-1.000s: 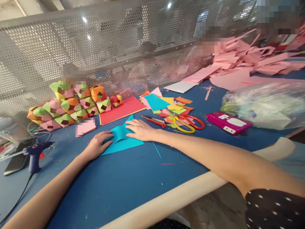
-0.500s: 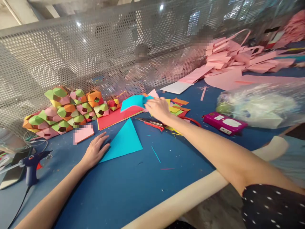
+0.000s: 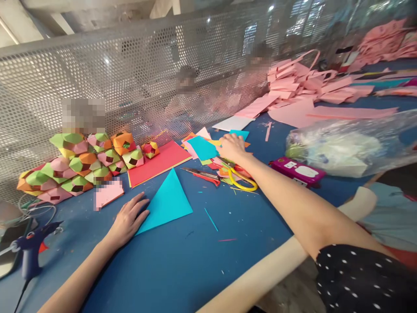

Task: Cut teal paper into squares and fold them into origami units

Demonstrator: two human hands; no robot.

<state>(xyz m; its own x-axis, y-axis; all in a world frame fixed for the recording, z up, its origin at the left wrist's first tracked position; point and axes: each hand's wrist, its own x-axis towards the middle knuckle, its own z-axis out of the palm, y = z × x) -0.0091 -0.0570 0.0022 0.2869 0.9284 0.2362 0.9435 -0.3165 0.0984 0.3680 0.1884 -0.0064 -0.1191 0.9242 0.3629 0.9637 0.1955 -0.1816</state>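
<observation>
Low in the left half of the frame, the left hand [image 3: 128,219] lies flat and open on the blue worktop [image 3: 182,265]. Its spread fingertips touch the left corner of a teal paper triangle [image 3: 167,202], which lies flat near the frame's centre. The right hand [image 3: 232,148] stretches to the upper centre and rests palm down on a pile of coloured paper scraps [image 3: 202,148]. I cannot tell whether its fingers pinch any sheet. Yellow-handled scissors [image 3: 241,183] lie just below that hand. A red sheet [image 3: 156,161] sits between the pile and a stack of folded paper balls [image 3: 81,163] at the left. A glue gun [image 3: 31,252] lies at the lower left edge, and a pink case [image 3: 298,170] at the right.
</observation>
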